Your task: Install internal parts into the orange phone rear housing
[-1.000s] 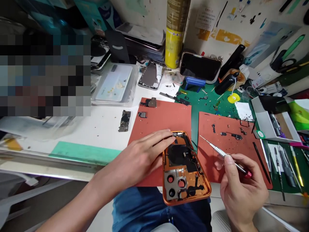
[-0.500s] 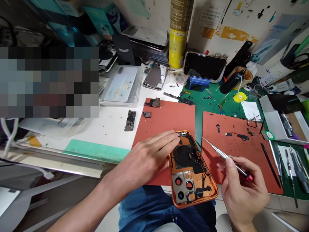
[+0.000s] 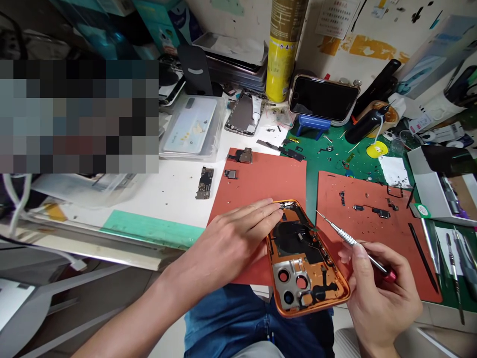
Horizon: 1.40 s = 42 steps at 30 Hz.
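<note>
My left hand (image 3: 238, 238) grips an orange phone housing (image 3: 311, 266) by its far left side, fingers laid over the top edge. The housing is tilted, its inside facing up, with a black round pad, flex cables and a silver camera plate (image 3: 292, 283) showing. In my right hand (image 3: 383, 288) is a slim screwdriver (image 3: 348, 237) with a knurled silver shaft and a red end. Its tip points up and left, just right of the housing and apart from it. The left thumb is mostly hidden.
Two red mats (image 3: 268, 181) lie on the bench, bearing small phone parts (image 3: 380, 213). A logic board (image 3: 204, 183) is on the white surface. Behind stand a phone on a blue stand (image 3: 313, 127), a yellow spray can (image 3: 279, 69) and a black bottle (image 3: 367, 124). Tools (image 3: 454, 268) lie at right.
The view has shifted slightly, so most things appear a little further right. Both hands keep their hold, and the housing looks turned slightly.
</note>
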### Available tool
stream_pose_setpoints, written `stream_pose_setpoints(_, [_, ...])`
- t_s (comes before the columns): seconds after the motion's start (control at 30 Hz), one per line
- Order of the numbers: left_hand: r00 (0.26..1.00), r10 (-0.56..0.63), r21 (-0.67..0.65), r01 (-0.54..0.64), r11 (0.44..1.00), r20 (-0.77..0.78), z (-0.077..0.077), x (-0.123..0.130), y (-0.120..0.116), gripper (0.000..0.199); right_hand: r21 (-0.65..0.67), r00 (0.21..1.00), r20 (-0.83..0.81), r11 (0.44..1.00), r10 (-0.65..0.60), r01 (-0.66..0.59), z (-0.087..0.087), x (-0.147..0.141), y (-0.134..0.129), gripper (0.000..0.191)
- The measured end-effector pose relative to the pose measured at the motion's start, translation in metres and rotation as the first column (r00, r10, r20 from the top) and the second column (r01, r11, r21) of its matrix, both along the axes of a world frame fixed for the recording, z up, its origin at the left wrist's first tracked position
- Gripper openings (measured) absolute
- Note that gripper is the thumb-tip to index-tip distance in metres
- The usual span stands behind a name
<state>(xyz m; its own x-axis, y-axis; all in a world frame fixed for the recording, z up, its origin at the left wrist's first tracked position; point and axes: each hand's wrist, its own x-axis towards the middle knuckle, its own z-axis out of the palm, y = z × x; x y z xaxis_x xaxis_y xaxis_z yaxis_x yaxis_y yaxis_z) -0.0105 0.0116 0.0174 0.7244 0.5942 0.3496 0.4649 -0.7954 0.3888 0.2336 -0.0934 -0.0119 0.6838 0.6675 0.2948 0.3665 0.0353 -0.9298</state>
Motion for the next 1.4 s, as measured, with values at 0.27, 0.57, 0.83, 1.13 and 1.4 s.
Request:
stream_pose_setpoints(0.27, [0.999,0.004,0.03,-0.005,1.0,0.047,0.006,0.003,0.006,0.037,-0.004,0.997,-0.069,1.0,-0.014,0.013,-0.003,0.002,0.0,0.025])
stream_pose_setpoints(0.57, [0.996,0.024,0.139,-0.012,0.99,-0.087,-0.002,0.001,-0.004,0.04,-0.023,0.998,-0.036,0.999,-0.042,0.041,0.001,0.0,-0.001,0.026])
stream_pose_setpoints(0.83, [0.961,0.014,0.102,0.015,0.995,-0.276,-0.009,-0.002,-0.023,0.082,-0.003,0.989,-0.146,1.0,-0.003,0.003,-0.002,-0.001,-0.001,0.027])
stream_pose_setpoints(1.13, [0.977,-0.078,-0.044,0.071,0.996,-0.197,-0.021,-0.014,-0.022,0.13,-0.028,0.992,-0.127,1.0,0.008,-0.011,0.002,-0.003,-0.003,0.027])
stream_pose_setpoints(1.4, [0.988,-0.067,0.032,0.072,0.997,-0.142,-0.014,-0.016,-0.021,0.118,-0.053,0.981,-0.174,0.993,0.091,-0.101,0.003,-0.001,-0.006,0.027])
